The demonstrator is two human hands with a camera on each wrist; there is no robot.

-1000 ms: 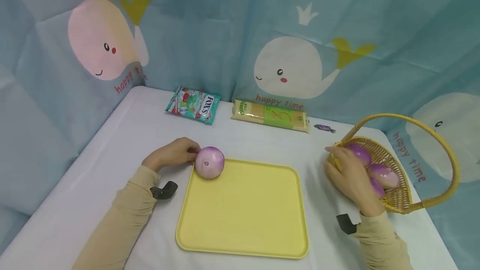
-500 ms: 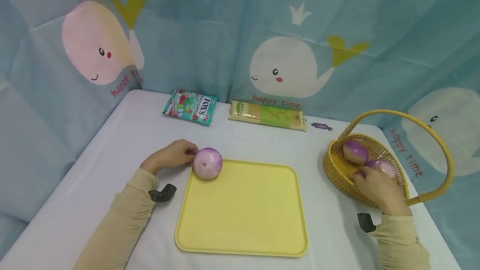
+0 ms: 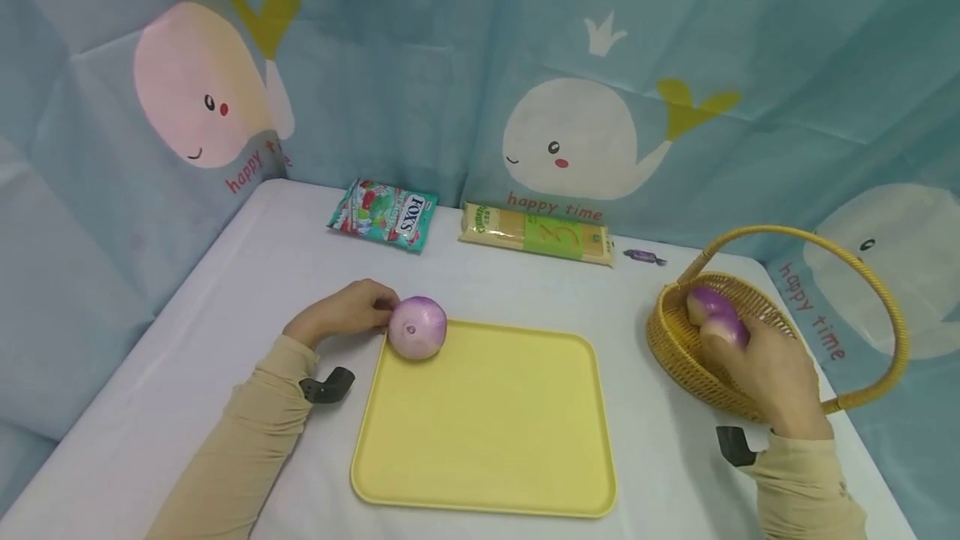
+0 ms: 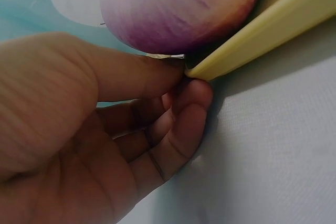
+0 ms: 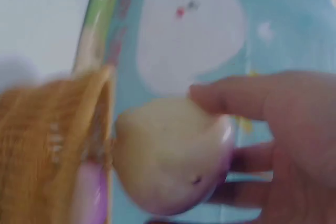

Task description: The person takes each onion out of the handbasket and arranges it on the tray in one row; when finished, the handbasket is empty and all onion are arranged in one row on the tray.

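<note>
My left hand pinches the rim of a yellow tray near its far left corner; the left wrist view shows the thumb above the rim and curled fingers below. Just beside that hand a round purple onion rests on the tray corner. Over at the wicker basket, my right hand grips a purple-and-cream turnip, thumb on one side and fingers on the other. Another purple-and-white vegetable lies in the basket behind it. The hand hides part of the basket's inside.
Along the back of the white table lie a teal FOX'S candy bag, a long pack of noodles and a small purple wrapped candy. The basket's tall handle arches over its right side. A blue curtain hangs behind.
The right hand has moved from the basket's left edge to inside it, taken hold of a turnip and raised it slightly. The left hand and the onion have stayed put.
</note>
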